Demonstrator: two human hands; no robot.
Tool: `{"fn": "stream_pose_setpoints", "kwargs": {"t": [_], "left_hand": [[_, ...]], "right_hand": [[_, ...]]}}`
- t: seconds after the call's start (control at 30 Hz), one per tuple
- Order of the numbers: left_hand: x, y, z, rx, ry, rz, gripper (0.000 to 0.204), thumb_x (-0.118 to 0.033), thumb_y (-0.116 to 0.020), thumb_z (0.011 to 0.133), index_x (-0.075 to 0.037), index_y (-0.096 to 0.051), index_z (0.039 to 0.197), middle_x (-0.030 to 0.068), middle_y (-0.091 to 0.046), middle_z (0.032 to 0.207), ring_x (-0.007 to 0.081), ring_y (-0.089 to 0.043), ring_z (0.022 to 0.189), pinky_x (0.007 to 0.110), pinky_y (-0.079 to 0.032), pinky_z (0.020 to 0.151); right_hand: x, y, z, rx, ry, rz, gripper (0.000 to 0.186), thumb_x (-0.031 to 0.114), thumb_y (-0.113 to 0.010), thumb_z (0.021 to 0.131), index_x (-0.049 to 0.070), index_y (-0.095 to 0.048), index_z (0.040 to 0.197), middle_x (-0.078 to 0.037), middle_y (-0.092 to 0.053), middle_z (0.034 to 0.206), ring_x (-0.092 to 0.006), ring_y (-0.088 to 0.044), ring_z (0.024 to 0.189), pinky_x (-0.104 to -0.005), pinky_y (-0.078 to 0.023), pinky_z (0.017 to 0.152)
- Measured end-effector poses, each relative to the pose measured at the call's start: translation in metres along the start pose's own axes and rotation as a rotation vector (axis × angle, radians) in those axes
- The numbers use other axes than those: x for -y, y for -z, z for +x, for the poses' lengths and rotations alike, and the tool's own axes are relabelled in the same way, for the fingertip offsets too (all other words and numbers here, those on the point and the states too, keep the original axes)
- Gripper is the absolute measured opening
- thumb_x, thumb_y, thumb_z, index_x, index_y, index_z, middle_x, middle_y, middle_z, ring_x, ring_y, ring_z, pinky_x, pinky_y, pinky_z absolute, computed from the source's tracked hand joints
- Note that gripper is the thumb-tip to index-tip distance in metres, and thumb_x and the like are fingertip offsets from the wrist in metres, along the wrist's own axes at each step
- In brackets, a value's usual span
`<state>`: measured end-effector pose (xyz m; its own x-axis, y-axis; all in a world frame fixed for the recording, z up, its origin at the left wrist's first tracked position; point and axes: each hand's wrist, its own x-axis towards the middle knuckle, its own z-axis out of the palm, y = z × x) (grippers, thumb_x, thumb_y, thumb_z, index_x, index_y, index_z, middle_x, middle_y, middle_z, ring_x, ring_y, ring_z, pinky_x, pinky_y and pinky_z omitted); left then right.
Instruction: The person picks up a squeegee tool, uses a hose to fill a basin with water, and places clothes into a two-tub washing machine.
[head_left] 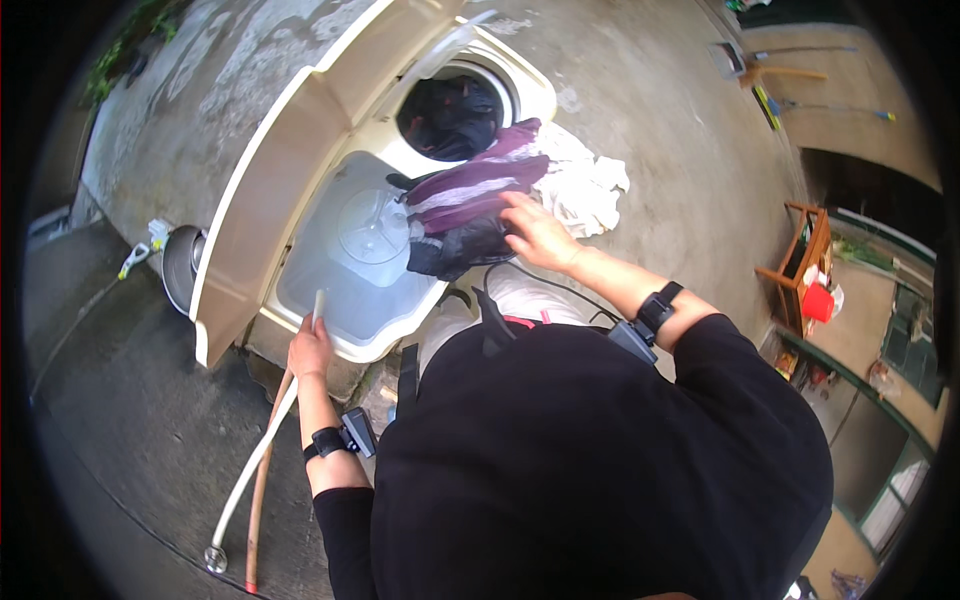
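My left hand (311, 346) is closed around a white hose (254, 462), whose upper end points over the near left corner of the wash tub (350, 285). That tub belongs to a cream twin-tub washing machine (400, 345) and holds cloudy water above a round ribbed disc. Over the machine's right side lie a purple and grey striped garment (480, 185), a black garment (455, 248) and a white cloth (585, 190). My right hand (542, 235) rests at the edge of the striped and black clothes, fingers spread apart. Dark clothes (450, 115) fill the round spin tub.
The raised cream lid (275, 190) stands along the machine's left side. Beyond it sits a metal basin (180, 268). A brownish pipe (258, 515) runs beside the hose. Brooms and a dustpan (728, 62) lie at far right, near a wooden stool (800, 265).
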<state>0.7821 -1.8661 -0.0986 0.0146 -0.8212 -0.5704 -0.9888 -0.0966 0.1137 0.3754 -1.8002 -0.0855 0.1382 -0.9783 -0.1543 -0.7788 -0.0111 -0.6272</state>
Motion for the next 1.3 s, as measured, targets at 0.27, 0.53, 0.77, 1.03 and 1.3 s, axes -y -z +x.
{"fn": "stream_pose_setpoints", "kwargs": {"t": [0.27,0.53,0.77,1.03,1.3], "left_hand": [[-0.011,-0.001,0.004,0.044,0.026,0.020,0.036,-0.036,-0.041,0.082,-0.013,-0.053,0.107,0.0178,-0.059,0.084,0.0344,-0.056,0.082,0.041,-0.044,0.069],[-0.013,-0.003,0.001,-0.005,0.047,0.071,0.038,-0.038,-0.039,0.083,-0.013,-0.052,0.109,0.0172,-0.060,0.085,0.0342,-0.056,0.082,0.041,-0.044,0.068],[-0.007,-0.016,-0.021,-0.013,-0.058,0.213,0.039,-0.035,-0.041,0.081,-0.014,-0.050,0.112,0.0186,-0.058,0.087,0.0360,-0.055,0.082,0.043,-0.044,0.069],[-0.002,-0.044,-0.054,-0.032,0.066,0.153,0.036,-0.033,-0.042,0.083,-0.024,-0.044,0.118,0.0157,-0.059,0.089,0.0343,-0.056,0.079,0.041,-0.043,0.064],[-0.019,-0.034,-0.063,0.041,0.159,0.265,0.037,-0.034,-0.040,0.084,-0.019,-0.045,0.117,0.0154,-0.058,0.094,0.0340,-0.055,0.087,0.041,-0.042,0.072]], "right_hand": [[-0.007,-0.008,-0.004,-0.021,-0.046,-0.010,0.034,0.008,-0.056,0.068,0.002,-0.048,0.101,-0.016,-0.036,0.125,-0.0303,-0.032,0.118,-0.0410,-0.029,0.094],[-0.052,-0.029,-0.164,-0.027,-0.490,-0.010,0.032,0.008,-0.055,0.069,0.005,-0.051,0.100,-0.015,-0.047,0.113,-0.0308,-0.045,0.105,-0.0364,-0.038,0.087],[-0.139,-0.038,-0.263,0.411,-0.894,0.012,0.028,0.013,-0.055,0.068,0.005,-0.056,0.095,-0.017,-0.057,0.095,-0.0301,-0.053,0.092,-0.0364,-0.042,0.080],[-0.242,0.001,-0.259,0.136,-0.928,0.271,0.027,0.015,-0.054,0.069,0.004,-0.057,0.094,-0.016,-0.059,0.089,-0.0296,-0.056,0.084,-0.0351,-0.044,0.075],[-0.307,0.010,-0.343,0.091,-1.030,0.180,0.025,0.016,-0.055,0.069,0.005,-0.057,0.091,-0.015,-0.060,0.085,-0.0275,-0.057,0.079,-0.0341,-0.045,0.070]]}}
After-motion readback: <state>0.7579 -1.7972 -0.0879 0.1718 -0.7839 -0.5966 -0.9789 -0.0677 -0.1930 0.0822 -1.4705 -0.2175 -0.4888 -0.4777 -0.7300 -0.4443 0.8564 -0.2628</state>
